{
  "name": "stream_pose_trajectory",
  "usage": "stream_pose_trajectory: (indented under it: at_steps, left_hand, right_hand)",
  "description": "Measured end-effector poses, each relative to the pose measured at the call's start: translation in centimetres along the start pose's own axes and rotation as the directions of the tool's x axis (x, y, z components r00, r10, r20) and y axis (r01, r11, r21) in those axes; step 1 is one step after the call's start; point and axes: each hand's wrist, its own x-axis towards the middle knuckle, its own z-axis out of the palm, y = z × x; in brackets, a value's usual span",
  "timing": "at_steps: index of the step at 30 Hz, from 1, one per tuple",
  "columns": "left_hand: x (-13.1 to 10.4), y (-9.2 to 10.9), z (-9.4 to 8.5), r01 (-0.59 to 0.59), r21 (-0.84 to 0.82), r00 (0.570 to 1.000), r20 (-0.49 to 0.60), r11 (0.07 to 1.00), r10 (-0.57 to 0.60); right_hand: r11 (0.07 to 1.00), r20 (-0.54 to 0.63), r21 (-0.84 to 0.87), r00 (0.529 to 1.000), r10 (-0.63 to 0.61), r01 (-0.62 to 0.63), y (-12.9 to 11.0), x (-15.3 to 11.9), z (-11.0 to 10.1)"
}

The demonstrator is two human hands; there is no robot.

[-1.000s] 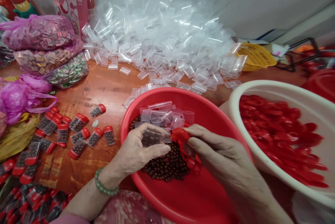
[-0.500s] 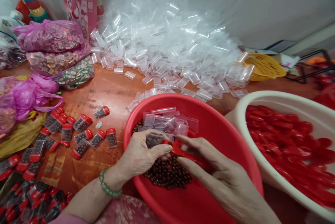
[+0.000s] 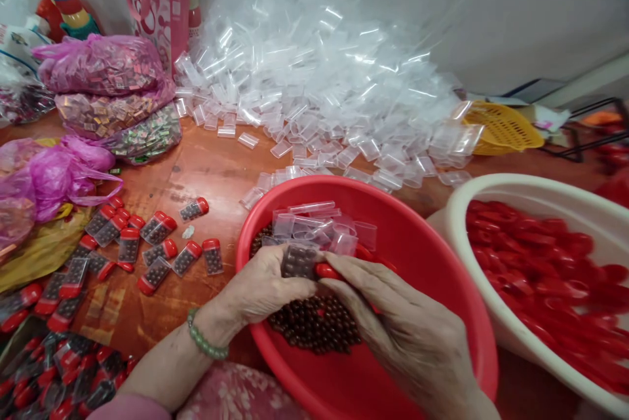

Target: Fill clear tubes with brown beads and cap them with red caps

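Over a red basin [image 3: 417, 263], my left hand [image 3: 268, 282] grips a clear plastic case [image 3: 299, 263] filled with dark beads. My right hand [image 3: 398, 315] pinches a red cap [image 3: 327, 270] at the case's right end. The cap touches the case; whether it is fully seated I cannot tell. Beneath my hands lies a heap of loose dark brown beads [image 3: 319, 325]. Clear empty sleeves [image 3: 317, 227] rest in the basin just behind my fingers. A few red pieces [image 3: 363, 251] show beside them, partly hidden by my right hand.
A white basin [image 3: 457, 236] at right holds red caps [image 3: 535, 269]. Behind stands a big pile of clear sleeves [image 3: 314, 79]. Filled, red-capped cases [image 3: 128, 246] lie at left, with more heaped at lower left [image 3: 69, 367]. Pink bags [image 3: 105, 66] and a yellow basket [image 3: 511, 128] sit farther back.
My right hand has moved left to meet the case, its spread fingers now closed on the red cap. My left hand still holds the case, which is turned more into view.
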Motion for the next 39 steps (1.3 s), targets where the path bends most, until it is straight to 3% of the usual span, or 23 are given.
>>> stream_pose_trajectory:
  at_steps: [3,6,10,13,16,20,24,28,35,39]
  left_hand:
    - [0.1,0.0,-0.5,0.057,-0.157,0.994,0.102,0.986,-0.042]
    - [0.1,0.3,-1.2,0.127,-0.277,0.983,0.161,0.953,-0.085]
    - [0.0,0.8,-2.0,0.255,-0.402,0.944,0.3,0.879,-0.137]
    - [-0.1,1.1,-2.2,0.293,-0.432,0.923,0.36,0.853,-0.135]
    - [-0.2,1.2,-2.1,0.294,-0.429,0.921,0.367,0.854,-0.132]
    - [-0.3,1.3,-1.9,0.301,-0.409,0.919,0.364,0.861,-0.149]
    - [-0.2,0.9,-2.0,0.29,-0.401,0.922,0.362,0.869,-0.141]
    - [-0.2,0.6,-2.1,0.29,-0.408,0.918,0.375,0.866,-0.13]
    - [-0.1,0.3,-2.1,0.267,-0.435,0.929,0.352,0.86,-0.111]
    - [0.0,-0.1,-2.1,0.249,-0.423,0.934,0.344,0.871,-0.099]
  right_hand:
    - [0.998,0.075,-0.052,0.997,-0.023,0.027,0.3,0.4,0.2]
    - [1.0,0.138,0.021,0.99,-0.011,0.008,0.8,0.5,-0.3]
    - [0.958,0.122,0.207,0.977,0.175,-0.197,1.3,0.5,-1.6]
    - [0.811,0.041,0.41,0.897,0.44,-0.417,1.0,1.4,-2.0]
    - [0.638,0.056,0.597,0.819,0.571,-0.486,0.5,3.1,-1.3]
    - [0.571,0.121,0.681,0.839,0.531,-0.459,0.2,5.4,0.1]
    - [0.623,0.216,0.624,0.871,0.442,-0.471,0.2,6.0,0.7]
    - [0.633,0.284,0.586,0.86,0.424,-0.505,-0.1,5.8,0.8]
    - [0.618,0.196,0.611,0.851,0.487,-0.494,-0.5,5.1,1.0]
    - [0.673,0.208,0.556,0.865,0.456,-0.488,-0.1,4.8,1.2]
